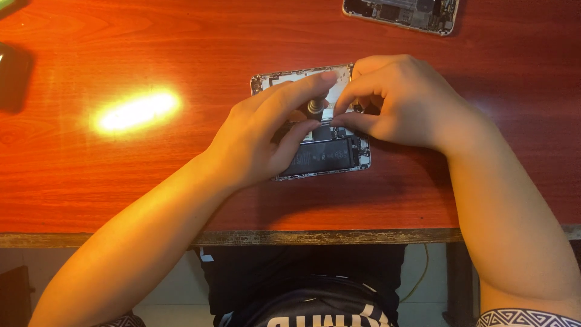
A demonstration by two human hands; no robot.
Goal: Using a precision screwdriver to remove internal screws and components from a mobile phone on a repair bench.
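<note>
Reddish wood table (121, 181) carries an opened phone (327, 158), back shell up, dark battery (321, 158) showing just below the fingers. Left hand (260, 139) pinches a small screwdriver (315, 108) upright over the phone's middle; right hand (399, 103) closes fingertips on the shaft beside it. Phone looks light, stiff, fragile inside: best held by the metal rim, not the battery. Second opened phone (402, 13) lies well beyond the right hand.

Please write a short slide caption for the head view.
Two hands, left and right, work with a small screwdriver over an opened phone.
</note>
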